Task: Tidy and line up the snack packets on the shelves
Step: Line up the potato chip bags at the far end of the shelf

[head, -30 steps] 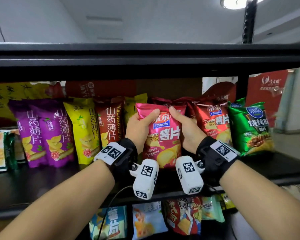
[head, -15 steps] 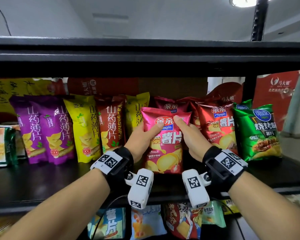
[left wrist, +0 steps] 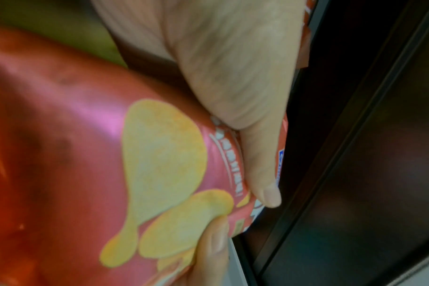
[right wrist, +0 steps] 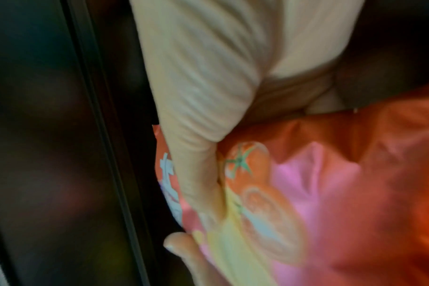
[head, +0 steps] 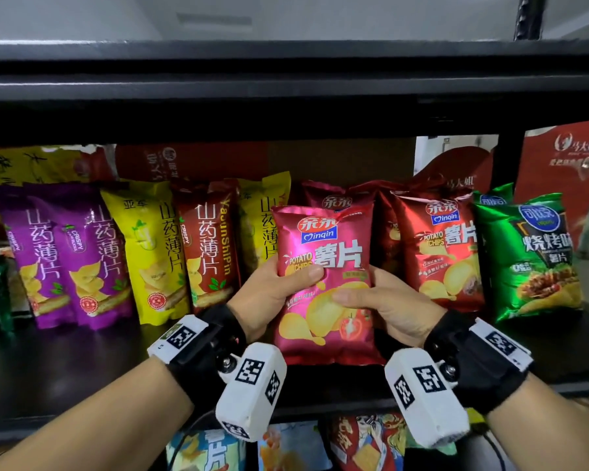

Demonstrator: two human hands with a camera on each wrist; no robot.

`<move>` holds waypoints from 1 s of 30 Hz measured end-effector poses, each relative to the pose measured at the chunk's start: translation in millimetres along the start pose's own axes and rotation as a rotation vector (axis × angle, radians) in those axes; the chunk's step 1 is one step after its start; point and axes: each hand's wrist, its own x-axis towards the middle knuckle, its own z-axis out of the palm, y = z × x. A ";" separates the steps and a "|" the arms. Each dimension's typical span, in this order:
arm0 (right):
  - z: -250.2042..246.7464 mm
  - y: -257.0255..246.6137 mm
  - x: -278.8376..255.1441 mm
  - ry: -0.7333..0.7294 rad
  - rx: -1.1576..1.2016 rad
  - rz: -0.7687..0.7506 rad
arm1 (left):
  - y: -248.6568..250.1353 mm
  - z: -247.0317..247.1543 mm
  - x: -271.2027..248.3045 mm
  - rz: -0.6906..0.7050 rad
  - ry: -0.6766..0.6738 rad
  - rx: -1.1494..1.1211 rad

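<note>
Now both hands hold one pink packet (head: 323, 283) upright in front of the row on the black shelf (head: 65, 375). The left hand (head: 272, 297) grips its left edge, thumb across the front; the right hand (head: 385, 307) grips the right edge, thumb on the printed chips. In the wrist views the thumbs press the shiny front of the packet, and both pictures are blurred. Whether its bottom edge touches the shelf, I cannot tell. Behind it stands a second pink packet (head: 334, 198). To its right stand a red packet (head: 439, 246) and a green packet (head: 531, 256). To its left stand a yellow packet (head: 262, 226), a dark red packet (head: 208, 246), another yellow one (head: 147, 249) and two purple packets (head: 62, 253). More packets (head: 364, 443) lie on the shelf below.
</note>
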 end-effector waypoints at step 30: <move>13.5 -3.5 -11.8 0.118 -0.062 -0.124 | 5.0 -10.5 -12.5 0.058 -0.153 0.056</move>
